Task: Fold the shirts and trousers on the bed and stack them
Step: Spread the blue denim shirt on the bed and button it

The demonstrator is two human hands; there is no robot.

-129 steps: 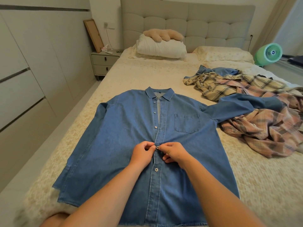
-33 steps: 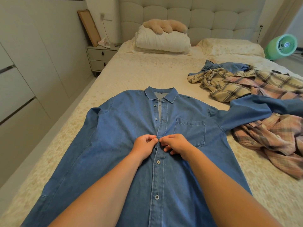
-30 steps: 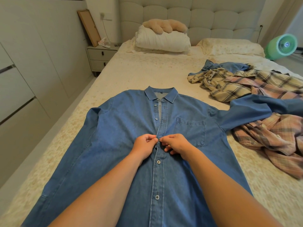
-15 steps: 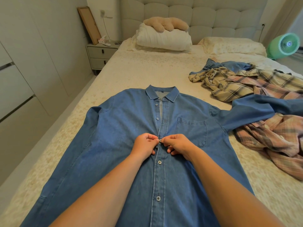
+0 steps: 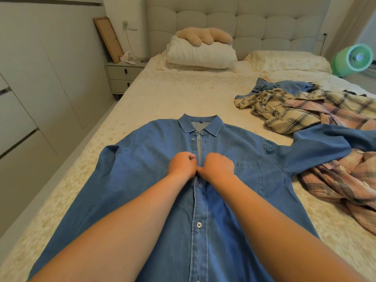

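My left hand (image 5: 181, 164) and right hand (image 5: 218, 166) touch, fingers curled, each pinching one edge of the placket of the denim shirt (image 5: 154, 180) lying flat under them on the bed (image 5: 179, 94). Plaid shirts (image 5: 301, 110) lie heaped well right of my right hand.

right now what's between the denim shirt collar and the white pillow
In the head view, only bare cream bedspread lies between the denim shirt's collar and the white pillow.
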